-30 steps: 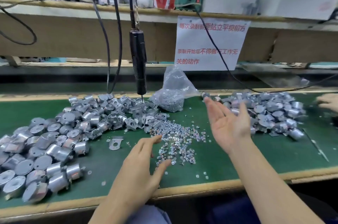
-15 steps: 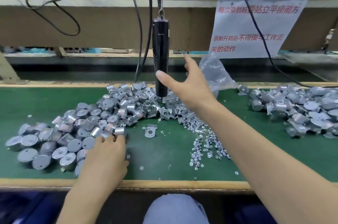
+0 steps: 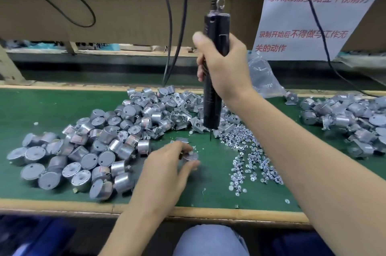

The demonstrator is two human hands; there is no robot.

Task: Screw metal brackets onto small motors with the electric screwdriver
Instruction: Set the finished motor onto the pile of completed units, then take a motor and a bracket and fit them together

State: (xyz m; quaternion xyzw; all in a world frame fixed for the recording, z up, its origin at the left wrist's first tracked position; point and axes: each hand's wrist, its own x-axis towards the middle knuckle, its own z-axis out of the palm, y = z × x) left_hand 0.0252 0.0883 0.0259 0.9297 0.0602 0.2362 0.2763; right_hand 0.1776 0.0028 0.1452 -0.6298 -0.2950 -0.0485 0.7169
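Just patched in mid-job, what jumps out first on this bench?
The right hand grips the electric screwdriver hanging upright at centre, bit pointing down. Nearer the front edge, the left hand holds a small motor, between the heap of motors at left and scattered screws at right.

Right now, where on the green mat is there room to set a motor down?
Far-left green mat behind the motor pile is bare; so is a smaller patch between the left hand and the loose screws. Crowded: brackets beneath the electric screwdriver.
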